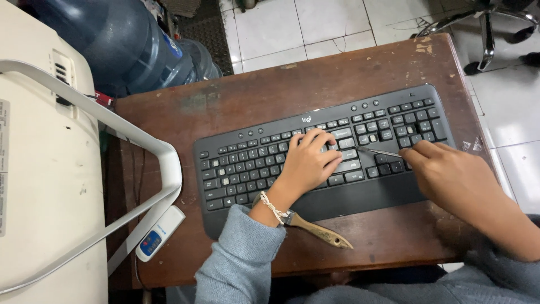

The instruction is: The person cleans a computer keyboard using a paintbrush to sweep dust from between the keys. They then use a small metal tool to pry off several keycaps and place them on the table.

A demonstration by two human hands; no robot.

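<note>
Left hand [308,163] flat, grip open, pressing black keyboard [247,169] on counter [225,101]. Right hand [450,174] grip closed on thin metal tool [378,151]. Best to pry gently under one key, keeping keyboard steady.

A black full-size keyboard [264,163] with an attached palm rest lies flat and slightly angled across a worn brown wooden table [236,101], its number-pad end close to the table's right edge. A thin metal tool [378,151] rests nearly level over the keys just right of the keyboard's middle, its tip pointing left at a key.
</note>
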